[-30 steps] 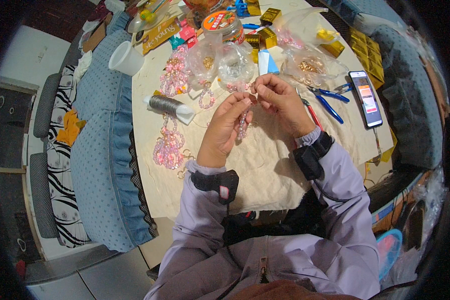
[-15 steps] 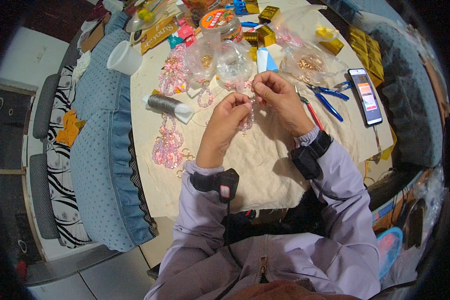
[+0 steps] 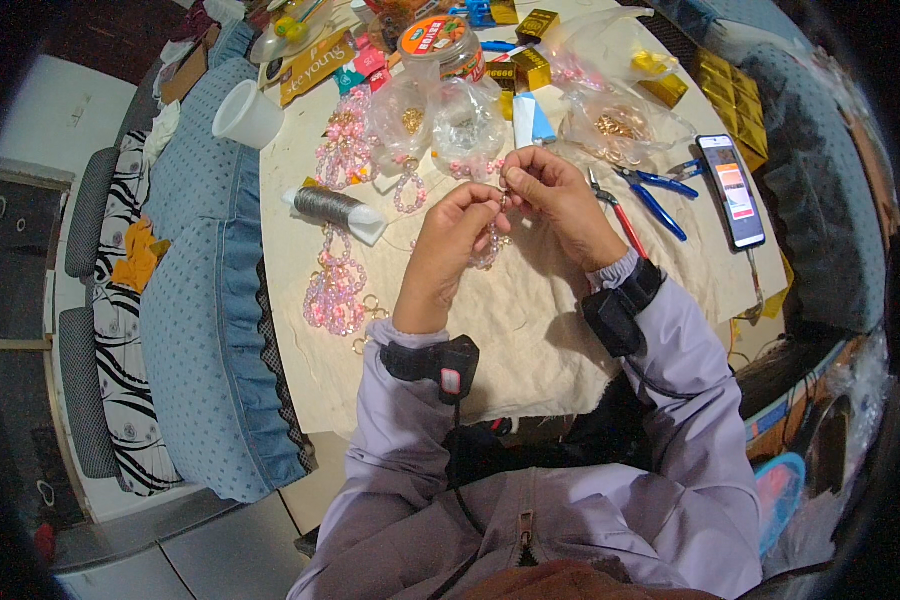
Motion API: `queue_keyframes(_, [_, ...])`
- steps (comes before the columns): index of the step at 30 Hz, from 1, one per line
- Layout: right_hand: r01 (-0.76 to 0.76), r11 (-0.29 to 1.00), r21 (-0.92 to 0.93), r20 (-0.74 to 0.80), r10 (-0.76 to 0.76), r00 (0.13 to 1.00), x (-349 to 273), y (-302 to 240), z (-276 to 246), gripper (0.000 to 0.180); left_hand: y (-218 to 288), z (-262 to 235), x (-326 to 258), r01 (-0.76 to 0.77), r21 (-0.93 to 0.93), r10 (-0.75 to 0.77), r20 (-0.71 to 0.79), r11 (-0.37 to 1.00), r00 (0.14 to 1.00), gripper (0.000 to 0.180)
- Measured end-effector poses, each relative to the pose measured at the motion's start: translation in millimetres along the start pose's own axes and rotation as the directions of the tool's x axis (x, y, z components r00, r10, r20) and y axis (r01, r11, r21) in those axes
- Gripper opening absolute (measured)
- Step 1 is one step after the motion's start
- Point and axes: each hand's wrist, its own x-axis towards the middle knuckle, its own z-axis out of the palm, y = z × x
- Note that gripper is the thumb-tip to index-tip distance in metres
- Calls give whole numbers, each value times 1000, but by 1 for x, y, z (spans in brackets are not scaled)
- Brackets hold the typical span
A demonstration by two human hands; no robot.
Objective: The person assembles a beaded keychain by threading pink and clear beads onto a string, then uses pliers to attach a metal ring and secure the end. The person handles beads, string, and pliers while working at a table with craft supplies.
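Fingertips of the left hand and right hand pinch together on a pink bead strand just right of the grey thread spool, their grip hiding its upper end.

1. Phone lying flat on the right side of the table, screen lit, mostly white with an orange band.
2. Round tub with an orange-and-white label at the far edge.
3. Small gold boxes just beside it.
4. Clear plastic bags of beads mid-table, another bag of gold rings to their right.
5. Yellow card strip far left.
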Motion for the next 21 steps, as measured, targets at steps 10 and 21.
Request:
queue_keyframes(10, [63,996,-55,33,-61,998,1,7,1,8,-7,0,2,-25,104,38,-126,994,991,9])
queue_keyframes(21, [74,996,-47,-71,-77,994,1,8,2,10,-2,-10,2,-15,0,15,-60,1000,998,9])
